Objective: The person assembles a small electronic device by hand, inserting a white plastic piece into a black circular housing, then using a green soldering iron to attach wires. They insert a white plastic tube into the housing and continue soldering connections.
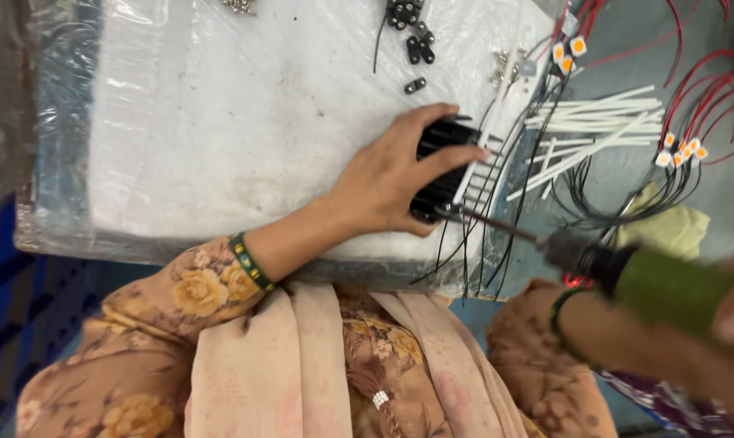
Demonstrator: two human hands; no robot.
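The black finned block [442,166] lies near the front edge of the white foam pad [245,122], which is wrapped in clear plastic. The left hand [387,174] covers it from the pad side: fingers go over the top, thumb presses under it at the front, so the grip is closed around the block & holds it down on the pad.

The screwdriver [545,239] has its thin metal shaft pointing to the front end of the block; the tip is touching it, just beside the thumb. The right hand [732,312] is at the frame edge, blurred, wrapped around the green handle; I see a firm hold on the handle, but single fingers are hard to see.

Black wires [472,243] run from under the block over the pad edge. Next to the block are white tubes [594,130], a loose bundle, some touching the wires. Farther away are red wires [708,89] w/ small white-orange square chips [682,152] at their ends. On the pad, well apart from the hand, lie small black clips [416,45] and some metal screws [505,66]. A green bangle [249,261] is on the left wrist, by the floral sleeve.
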